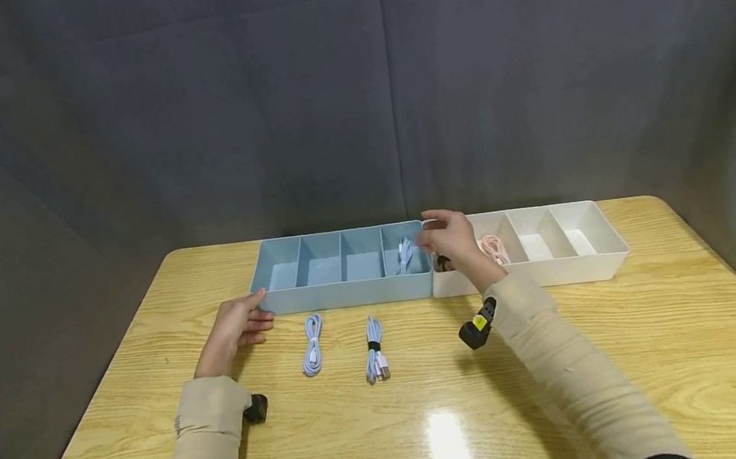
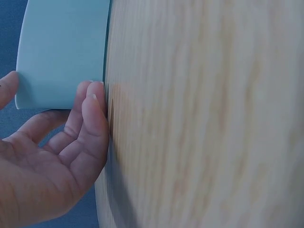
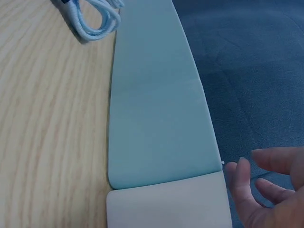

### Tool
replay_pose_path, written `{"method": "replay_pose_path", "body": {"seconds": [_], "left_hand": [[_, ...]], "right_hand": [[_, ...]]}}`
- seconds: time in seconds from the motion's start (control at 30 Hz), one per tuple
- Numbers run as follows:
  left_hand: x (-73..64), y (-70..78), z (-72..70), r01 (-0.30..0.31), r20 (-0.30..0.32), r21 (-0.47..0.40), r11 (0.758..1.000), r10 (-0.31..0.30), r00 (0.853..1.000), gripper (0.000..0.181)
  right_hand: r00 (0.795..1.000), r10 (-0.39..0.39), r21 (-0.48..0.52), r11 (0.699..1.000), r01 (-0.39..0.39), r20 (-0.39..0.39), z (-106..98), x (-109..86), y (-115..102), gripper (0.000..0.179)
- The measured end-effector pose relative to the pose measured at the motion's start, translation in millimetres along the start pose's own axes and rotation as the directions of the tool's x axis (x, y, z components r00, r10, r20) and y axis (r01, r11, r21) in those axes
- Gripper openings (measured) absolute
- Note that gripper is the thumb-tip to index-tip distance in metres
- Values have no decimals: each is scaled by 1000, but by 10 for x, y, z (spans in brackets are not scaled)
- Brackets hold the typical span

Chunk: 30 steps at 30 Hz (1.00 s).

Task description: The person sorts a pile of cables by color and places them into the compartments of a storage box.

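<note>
A blue divided organizer box [image 1: 343,294] stands end to end with a white one [image 1: 534,274]. My left hand [image 1: 233,329] is at the blue box's left front corner, thumb tip at the rim and the other fingertips low beside the wall. My right hand [image 1: 453,241] hovers over the join of the boxes, fingers spread with nothing between them. Close to its fingertips, a light-blue cable bundle [image 1: 404,255] leans in the blue box's rightmost compartment. On the table before the blue box lie a looped blue cable [image 1: 312,344] and a blue cable with a black tie [image 1: 375,350].
A pink coiled cable [image 1: 494,247] sits in the white box. Some dark item [image 1: 443,263] shows partly under my right hand, in the white box's leftmost compartment. Grey cloth [image 1: 301,102] hangs behind the wooden table [image 1: 336,442].
</note>
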<state>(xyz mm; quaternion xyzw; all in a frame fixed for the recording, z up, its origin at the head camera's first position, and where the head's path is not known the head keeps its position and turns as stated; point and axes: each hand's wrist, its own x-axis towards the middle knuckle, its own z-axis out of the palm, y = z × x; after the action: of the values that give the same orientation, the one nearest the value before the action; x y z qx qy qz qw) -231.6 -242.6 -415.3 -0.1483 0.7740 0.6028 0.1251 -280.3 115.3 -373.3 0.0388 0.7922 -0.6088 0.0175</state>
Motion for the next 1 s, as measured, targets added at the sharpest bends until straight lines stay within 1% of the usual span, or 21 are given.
{"method": "replay_pose_path", "body": {"seconds": [0.17, 0.4, 0.5, 0.57, 0.67, 0.73, 0.83, 0.93, 1.0], "left_hand": [[11, -4, 11, -3, -10, 4, 1000, 3, 1000, 61], [26, -9, 6, -24, 2, 14, 1000, 24, 1000, 64], [35, -20, -4, -17, -2, 3, 1000, 17, 1000, 67], [32, -25, -13, -18, 7, 3, 1000, 18, 1000, 68], [41, -43, -31, -10, 8, -25, 1000, 10, 1000, 70], [32, -44, -37, -20, 19, -19, 1000, 20, 1000, 72], [23, -42, -38, -8, 7, -26, 1000, 8, 1000, 70], [13, -42, -40, -18, 6, -3, 1000, 18, 1000, 70], [6, -40, -40, -14, 1, 7, 1000, 14, 1000, 66]], "right_hand": [[1000, -12, -26, 1000, 12, -2, -13, -53, 29, 44], [998, -53, -62, 997, 55, 27, -20, -136, 80, 41], [996, -74, -56, 995, 77, 40, -20, -177, 92, 40], [995, -84, -45, 995, 86, 50, -16, -206, 96, 40], [994, -93, -16, 995, 94, 66, -4, -255, 95, 39], [992, -105, 2, 994, 105, 77, 4, -286, 94, 37], [987, -129, 27, 992, 127, 92, 13, -324, 93, 36], [985, -140, 36, 990, 137, 101, 24, -356, 103, 35], [984, -143, 39, 989, 140, 109, 33, -381, 107, 34]]}}
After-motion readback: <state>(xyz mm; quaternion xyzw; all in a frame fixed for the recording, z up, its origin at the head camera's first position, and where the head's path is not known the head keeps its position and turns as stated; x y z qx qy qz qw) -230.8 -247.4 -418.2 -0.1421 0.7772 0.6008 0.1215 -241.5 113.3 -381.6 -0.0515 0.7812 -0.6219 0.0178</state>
